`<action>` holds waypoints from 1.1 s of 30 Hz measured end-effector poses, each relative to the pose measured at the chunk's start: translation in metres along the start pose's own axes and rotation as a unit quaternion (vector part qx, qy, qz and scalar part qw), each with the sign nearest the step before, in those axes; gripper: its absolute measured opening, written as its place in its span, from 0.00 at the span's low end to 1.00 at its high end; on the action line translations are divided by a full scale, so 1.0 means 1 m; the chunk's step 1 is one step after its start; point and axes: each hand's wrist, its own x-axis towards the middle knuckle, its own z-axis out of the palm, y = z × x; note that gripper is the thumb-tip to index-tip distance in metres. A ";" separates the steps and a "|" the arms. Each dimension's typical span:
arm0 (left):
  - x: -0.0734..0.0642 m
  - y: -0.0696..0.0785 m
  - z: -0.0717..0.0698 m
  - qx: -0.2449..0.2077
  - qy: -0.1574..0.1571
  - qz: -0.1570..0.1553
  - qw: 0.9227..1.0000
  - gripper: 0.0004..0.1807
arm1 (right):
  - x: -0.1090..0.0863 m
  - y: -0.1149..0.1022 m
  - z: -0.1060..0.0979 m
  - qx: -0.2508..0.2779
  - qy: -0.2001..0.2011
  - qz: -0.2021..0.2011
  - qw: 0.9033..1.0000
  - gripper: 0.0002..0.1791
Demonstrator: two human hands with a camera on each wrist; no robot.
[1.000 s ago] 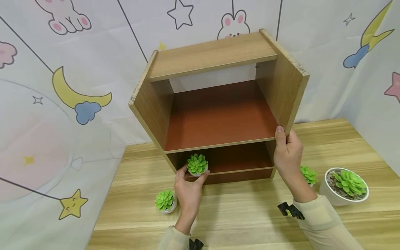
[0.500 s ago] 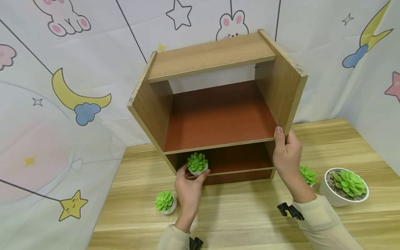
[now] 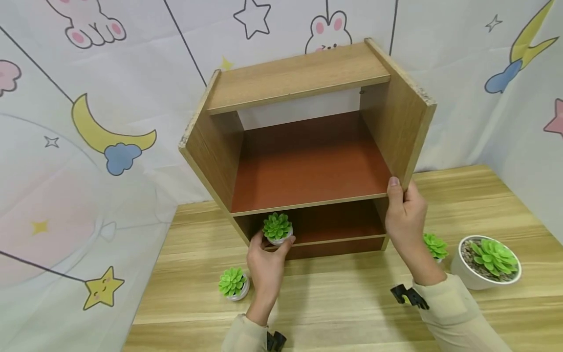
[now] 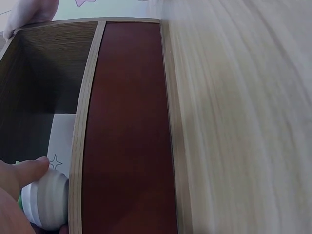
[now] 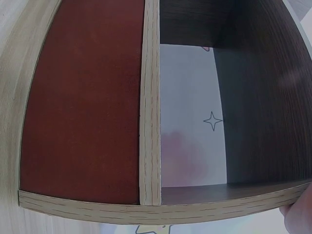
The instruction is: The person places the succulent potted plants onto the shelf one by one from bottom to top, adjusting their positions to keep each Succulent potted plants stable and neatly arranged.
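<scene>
A small green succulent in a white pot is at the left front of the lower compartment of a wooden shelf. My left hand holds its pot between thumb and fingers. In the left wrist view the white pot is beside the lower board's front edge, with my thumb against it; whether it bears on the board I cannot tell. My right hand grips the shelf's right side panel, thumb on the front edge. Only a bit of that hand enters the right wrist view.
A second small potted succulent stands on the wooden table, left of my left forearm. Another succulent is partly hidden behind my right wrist. Farther right stands a larger white-potted succulent. A patterned cloth hangs behind the shelf.
The succulent in my left hand has edged slightly up and inward over the lower board. My right hand and the shelf stay as they were.
</scene>
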 end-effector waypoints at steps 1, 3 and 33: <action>0.000 0.001 0.000 -0.002 -0.004 -0.001 1.000 0.35 | 0.000 -0.001 0.000 0.001 0.000 -0.001 1.000 0.15; 0.001 0.001 0.000 -0.003 -0.011 -0.003 1.000 0.35 | 0.000 -0.004 0.000 0.003 0.001 -0.002 1.000 0.15; 0.001 0.005 -0.001 0.011 -0.013 0.013 1.000 0.35 | 0.000 -0.024 -0.002 0.007 -0.005 -0.002 1.000 0.15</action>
